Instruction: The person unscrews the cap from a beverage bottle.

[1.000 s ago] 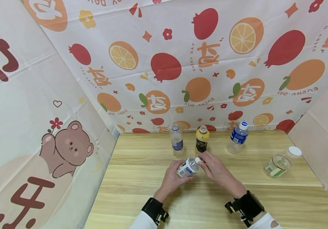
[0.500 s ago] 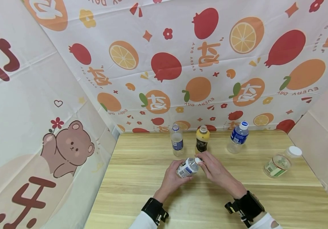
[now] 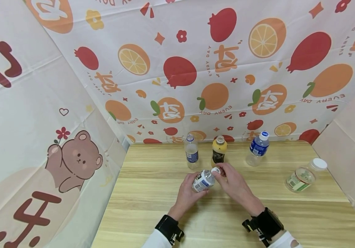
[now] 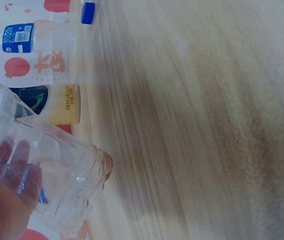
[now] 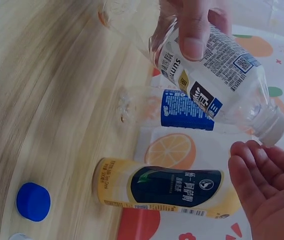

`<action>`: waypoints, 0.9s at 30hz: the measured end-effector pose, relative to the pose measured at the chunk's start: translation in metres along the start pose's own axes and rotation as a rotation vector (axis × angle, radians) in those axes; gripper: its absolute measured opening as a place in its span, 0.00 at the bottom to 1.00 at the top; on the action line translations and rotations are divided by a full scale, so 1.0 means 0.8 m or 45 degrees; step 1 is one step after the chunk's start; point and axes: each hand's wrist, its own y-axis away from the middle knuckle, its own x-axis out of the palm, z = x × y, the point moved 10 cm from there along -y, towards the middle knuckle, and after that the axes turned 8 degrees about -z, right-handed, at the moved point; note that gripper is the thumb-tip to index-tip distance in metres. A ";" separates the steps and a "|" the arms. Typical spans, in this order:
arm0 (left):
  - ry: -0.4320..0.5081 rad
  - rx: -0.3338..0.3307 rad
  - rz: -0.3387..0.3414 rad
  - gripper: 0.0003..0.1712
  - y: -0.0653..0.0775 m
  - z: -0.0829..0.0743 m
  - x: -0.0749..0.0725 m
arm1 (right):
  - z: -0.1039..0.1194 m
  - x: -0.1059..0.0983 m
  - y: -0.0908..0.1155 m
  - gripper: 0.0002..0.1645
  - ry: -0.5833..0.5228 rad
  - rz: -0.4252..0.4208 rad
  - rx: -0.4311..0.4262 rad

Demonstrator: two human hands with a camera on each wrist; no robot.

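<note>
My left hand [image 3: 187,193] grips a clear plastic bottle [image 3: 203,182] by its lower body, fingers wrapped round it. The bottle has a white label and leans to the right above the table. Its white cap [image 5: 273,130] sits on the neck. At the cap is my right hand [image 3: 234,184]; in the right wrist view its fingers [image 5: 254,162] are loosely extended, and the cap shows between fingers and thumb without a pinch. A yellow bottle [image 5: 164,187] stands just behind. A loose blue cap [image 5: 33,201] lies on the table, hidden in the head view.
Along the back of the wooden table [image 3: 146,193] stand a clear blue-labelled bottle [image 3: 192,153] and another blue-labelled bottle [image 3: 257,148] with a cap on top. A clear jar [image 3: 303,176] with a white lid is at the right. A printed cloth [image 3: 152,79] hangs behind.
My right hand's fingers have loosened from the white cap and turned slightly, showing more of it. My left hand and the held bottle have barely shifted.
</note>
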 end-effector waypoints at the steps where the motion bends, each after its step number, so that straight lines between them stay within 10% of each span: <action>1: -0.008 -0.001 -0.004 0.43 0.000 0.000 0.000 | 0.000 -0.002 -0.001 0.26 0.012 -0.016 0.006; 27: -0.002 0.046 -0.028 0.43 -0.001 -0.006 0.003 | 0.026 -0.020 0.001 0.10 0.056 -0.179 -0.265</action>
